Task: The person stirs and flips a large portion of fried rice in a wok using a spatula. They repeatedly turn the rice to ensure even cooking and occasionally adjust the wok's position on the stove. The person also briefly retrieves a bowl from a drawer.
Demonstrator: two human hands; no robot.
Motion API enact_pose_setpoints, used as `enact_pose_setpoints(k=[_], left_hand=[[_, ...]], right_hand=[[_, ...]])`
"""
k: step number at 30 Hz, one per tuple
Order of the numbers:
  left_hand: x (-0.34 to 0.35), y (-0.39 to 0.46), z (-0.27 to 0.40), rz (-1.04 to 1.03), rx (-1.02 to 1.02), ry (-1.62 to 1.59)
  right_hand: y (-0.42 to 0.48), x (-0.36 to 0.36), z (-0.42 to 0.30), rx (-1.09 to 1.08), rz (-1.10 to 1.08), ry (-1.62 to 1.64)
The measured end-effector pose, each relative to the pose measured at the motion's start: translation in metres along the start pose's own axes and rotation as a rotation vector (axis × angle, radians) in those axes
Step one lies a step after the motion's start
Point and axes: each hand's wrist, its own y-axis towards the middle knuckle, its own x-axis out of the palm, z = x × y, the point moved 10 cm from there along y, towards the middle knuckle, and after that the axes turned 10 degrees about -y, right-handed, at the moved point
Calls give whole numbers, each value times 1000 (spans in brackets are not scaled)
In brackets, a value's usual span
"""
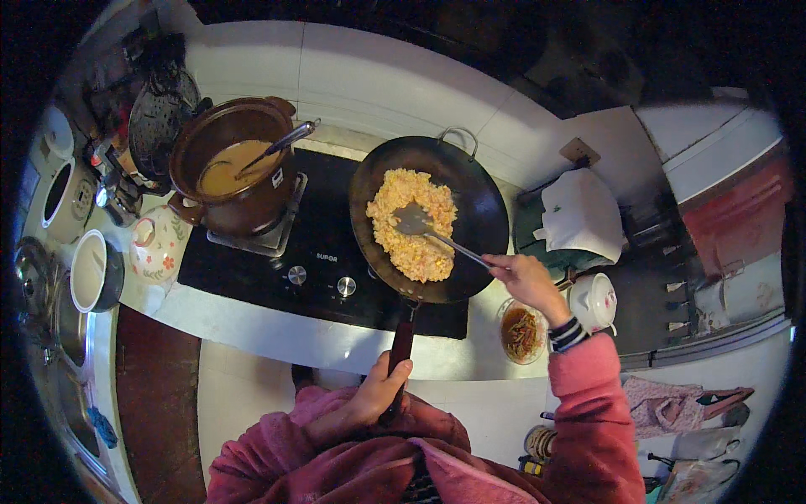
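Note:
Fried rice [415, 252] with yellow bits lies in a dark wok [482, 214] on the black Supor gas hob [327, 302]. My left hand [381, 387] grips the wok's long dark handle [402, 337] near the front edge of the counter. In my right hand [526, 283] is the handle of a metal spatula [413, 220], whose blade rests on the rice near the middle of the heap. On the hob's left side stands a brown clay pot [239, 211] of cloudy liquid, with a ladle [283, 143] leaning in it.
A glass dish of cooked food [521, 334] and a white lidded pot [594, 301] stand right of the hob. To the left are a flowered bowl [157, 246], a dark-sided bowl [112, 277] and a sink [72, 397]. A cloth-covered green object [582, 214] is at the right.

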Motion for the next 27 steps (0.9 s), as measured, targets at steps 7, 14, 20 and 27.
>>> enact_pose_setpoints(k=[7,14,20,27], left_hand=[[2,1,0,9,-25,20],[-8,7,-9,25,-11,-6],[-1,1,1,-13,-26,-10],[-4,4,-6,-47,0,-46]], right_hand=[[0,30,-18,28,-20,115],[-13,0,-13,-46,-102,-41],[-21,23,-19,37,-66,-72],[-35,25,-24,29,-84,-248]])
